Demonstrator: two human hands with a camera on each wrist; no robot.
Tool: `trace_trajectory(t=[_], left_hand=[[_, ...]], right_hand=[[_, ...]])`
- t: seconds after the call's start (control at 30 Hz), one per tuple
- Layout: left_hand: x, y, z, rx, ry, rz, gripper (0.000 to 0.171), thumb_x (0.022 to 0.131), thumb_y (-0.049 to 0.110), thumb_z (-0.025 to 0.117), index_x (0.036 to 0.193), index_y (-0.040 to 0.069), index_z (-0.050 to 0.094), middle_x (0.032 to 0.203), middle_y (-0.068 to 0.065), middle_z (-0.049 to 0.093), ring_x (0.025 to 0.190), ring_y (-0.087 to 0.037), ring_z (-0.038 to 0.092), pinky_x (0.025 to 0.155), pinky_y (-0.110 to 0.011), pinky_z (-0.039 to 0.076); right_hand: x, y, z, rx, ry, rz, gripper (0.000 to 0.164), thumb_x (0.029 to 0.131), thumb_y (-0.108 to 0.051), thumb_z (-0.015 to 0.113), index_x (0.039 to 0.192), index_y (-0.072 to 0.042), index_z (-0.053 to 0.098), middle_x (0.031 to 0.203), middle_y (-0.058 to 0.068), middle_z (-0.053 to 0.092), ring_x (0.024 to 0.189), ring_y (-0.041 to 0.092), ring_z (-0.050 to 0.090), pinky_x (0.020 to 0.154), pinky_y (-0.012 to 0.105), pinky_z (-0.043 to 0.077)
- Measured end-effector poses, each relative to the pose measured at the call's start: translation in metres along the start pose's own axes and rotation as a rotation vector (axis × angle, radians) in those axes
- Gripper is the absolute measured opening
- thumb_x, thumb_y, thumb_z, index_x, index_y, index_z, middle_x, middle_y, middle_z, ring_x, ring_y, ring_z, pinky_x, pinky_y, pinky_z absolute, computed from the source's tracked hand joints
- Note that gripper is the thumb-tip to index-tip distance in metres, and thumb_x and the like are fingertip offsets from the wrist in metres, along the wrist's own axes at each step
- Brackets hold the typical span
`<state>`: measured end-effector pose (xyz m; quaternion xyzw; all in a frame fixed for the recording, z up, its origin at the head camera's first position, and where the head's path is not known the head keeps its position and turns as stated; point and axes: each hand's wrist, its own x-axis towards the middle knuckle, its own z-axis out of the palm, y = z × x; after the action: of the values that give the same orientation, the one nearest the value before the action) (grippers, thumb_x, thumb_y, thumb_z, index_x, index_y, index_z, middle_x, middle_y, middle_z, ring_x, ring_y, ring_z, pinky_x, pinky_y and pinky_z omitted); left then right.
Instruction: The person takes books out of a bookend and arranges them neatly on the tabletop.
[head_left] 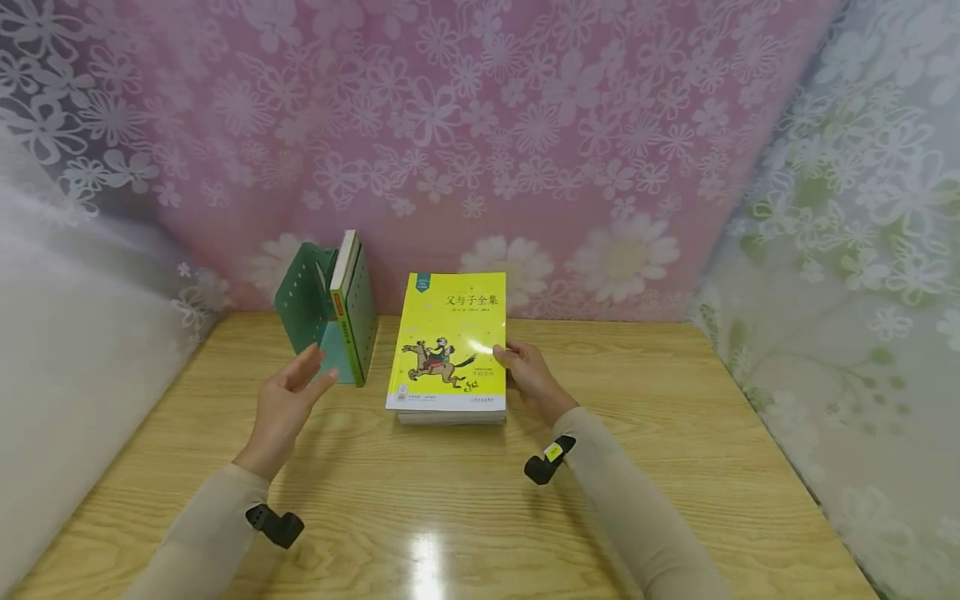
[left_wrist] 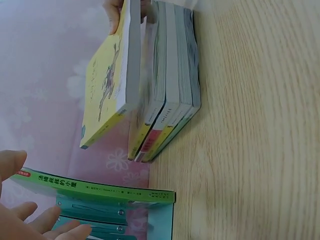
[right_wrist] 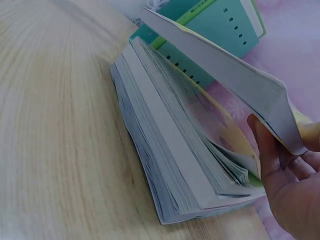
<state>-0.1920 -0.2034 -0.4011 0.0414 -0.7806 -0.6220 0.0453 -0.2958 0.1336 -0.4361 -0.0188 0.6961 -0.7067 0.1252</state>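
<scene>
My right hand [head_left: 534, 377] pinches a yellow paperback book [head_left: 450, 333] at its right edge, thumb on the cover and fingers beneath. The cover has a horse with riders and Chinese lettering. In the left wrist view this book is raised and tilted over a stack of several books [left_wrist: 172, 65], with a gap between them. My left hand [head_left: 288, 404] holds nothing, its fingers spread beside a green-spined book [head_left: 347, 337]. That book stands upright in a teal bookend [head_left: 300, 287] with dotted holes.
The books stand on a light wooden table [head_left: 420, 492]. A pink flowered cloth [head_left: 480, 150] hangs close behind, and a pale flowered curtain [head_left: 862, 292] closes the right side. White cloth [head_left: 67, 333] lines the left. A black wrist camera [head_left: 549, 460] sits on my right sleeve.
</scene>
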Motion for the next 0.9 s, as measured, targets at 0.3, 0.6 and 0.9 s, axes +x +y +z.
trace_trajectory(t=[0.3,0.6,0.9], left_hand=[[0.024,-0.003,0.004,0.015,0.014,0.051,0.080,0.092,0.037,0.064,0.155,0.015,0.018,0.158,-0.006,0.023,0.145,-0.023,0.021,0.115,-0.044,0.026],[0.043,-0.004,0.005,-0.008,0.029,0.085,0.080,0.093,0.030,0.065,0.154,0.017,0.017,0.158,-0.008,0.019,0.145,-0.025,0.018,0.116,-0.046,0.023],[0.051,-0.006,0.008,0.001,0.059,0.066,0.081,0.091,0.032,0.067,0.154,0.015,0.020,0.158,-0.006,0.022,0.144,-0.025,0.022,0.116,-0.044,0.025]], right_hand=[[0.012,0.003,-0.006,-0.036,0.014,0.040,0.041,0.103,-0.024,0.047,0.141,-0.007,0.047,0.125,0.017,0.062,0.096,0.019,0.068,0.079,0.034,0.057],[0.020,0.009,-0.010,-0.062,0.025,0.091,0.041,0.103,-0.024,0.047,0.140,-0.006,0.048,0.124,0.016,0.063,0.094,0.019,0.068,0.074,0.031,0.057],[0.020,0.008,-0.008,-0.106,0.041,0.102,0.040,0.103,-0.027,0.046,0.137,-0.006,0.051,0.121,0.016,0.064,0.094,0.020,0.068,0.075,0.032,0.057]])
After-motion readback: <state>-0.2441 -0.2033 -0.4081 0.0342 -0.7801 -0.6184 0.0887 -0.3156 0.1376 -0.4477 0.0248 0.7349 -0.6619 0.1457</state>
